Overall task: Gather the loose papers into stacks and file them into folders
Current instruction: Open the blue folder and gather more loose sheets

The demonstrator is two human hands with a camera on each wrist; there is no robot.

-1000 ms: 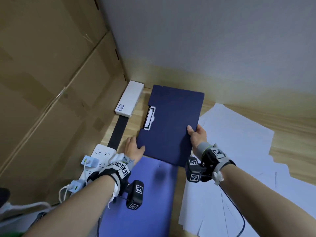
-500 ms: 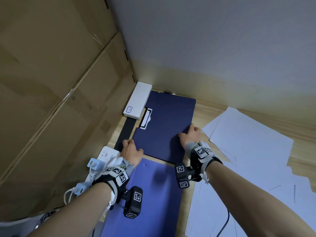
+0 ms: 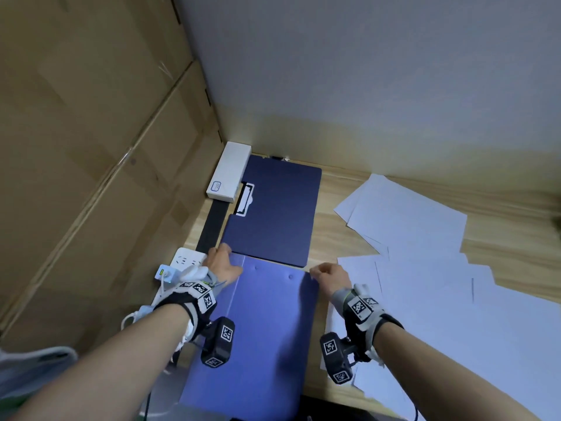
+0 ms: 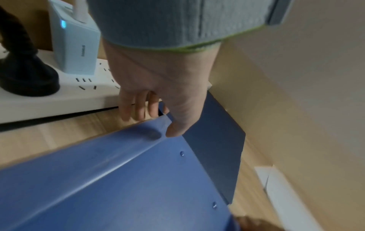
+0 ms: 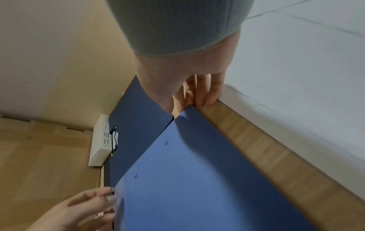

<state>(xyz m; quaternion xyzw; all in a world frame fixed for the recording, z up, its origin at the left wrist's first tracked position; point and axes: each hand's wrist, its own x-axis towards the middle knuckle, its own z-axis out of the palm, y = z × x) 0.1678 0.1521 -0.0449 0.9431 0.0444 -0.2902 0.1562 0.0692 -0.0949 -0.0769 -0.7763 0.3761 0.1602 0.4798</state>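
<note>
A light blue folder [image 3: 261, 329] lies closed on the wooden table in front of me. My left hand [image 3: 224, 262] holds its far left corner, thumb on top [image 4: 173, 129] and fingers [image 4: 138, 107] down at the edge. My right hand [image 3: 321, 271] pinches the far right corner [image 5: 187, 103]. Just beyond it a dark navy clipboard folder [image 3: 276, 214] lies flat by the wall, its clip at the left, with no hand on it. Loose white papers [image 3: 425, 284] are spread over the table to the right.
A white box [image 3: 229, 174] lies left of the navy folder, with a black strip [image 3: 212, 223] below it. A white power strip [image 3: 188, 258] with plugs sits by my left hand. Cardboard [image 3: 91, 147] walls off the left side, and a grey wall stands behind.
Both hands pushed the navy folder back toward the wall, let it go, and drew back to the far corners of the light blue folder.
</note>
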